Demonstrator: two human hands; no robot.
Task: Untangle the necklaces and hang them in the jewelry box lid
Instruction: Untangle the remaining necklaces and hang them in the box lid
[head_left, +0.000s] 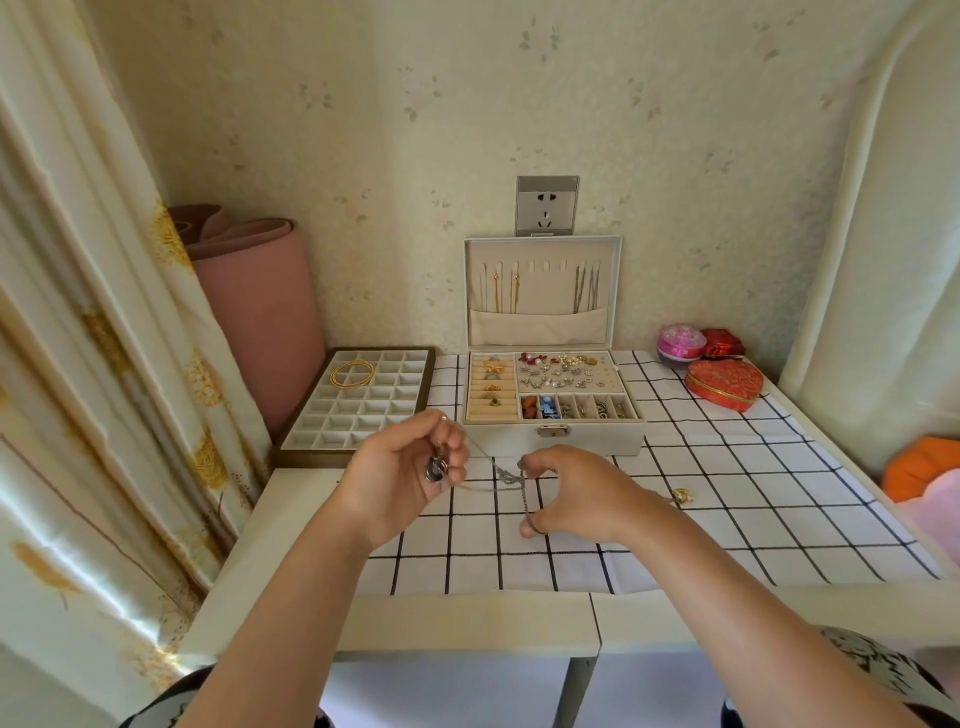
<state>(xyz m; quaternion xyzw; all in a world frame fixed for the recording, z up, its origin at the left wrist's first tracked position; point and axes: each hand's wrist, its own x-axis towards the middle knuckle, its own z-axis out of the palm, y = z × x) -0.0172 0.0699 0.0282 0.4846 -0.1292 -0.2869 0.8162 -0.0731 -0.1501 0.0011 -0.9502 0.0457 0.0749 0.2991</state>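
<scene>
A tangle of thin silver chains stretches between my hands just above the checked cloth. My left hand grips one end, with a dark round pendant in its curled fingers. My right hand pinches another chain that loops down to its thumb. The cream jewelry box stands open behind them. Its upright lid carries gold chains on the left hooks and silver chains on the right; the middle hooks are bare. A small gold pendant lies right of my right wrist.
A compartment tray holding gold bangles sits at the left. A red heart-shaped box, a pink round box and a red box stand at the back right. Curtain at left, rolled pink mat behind the tray.
</scene>
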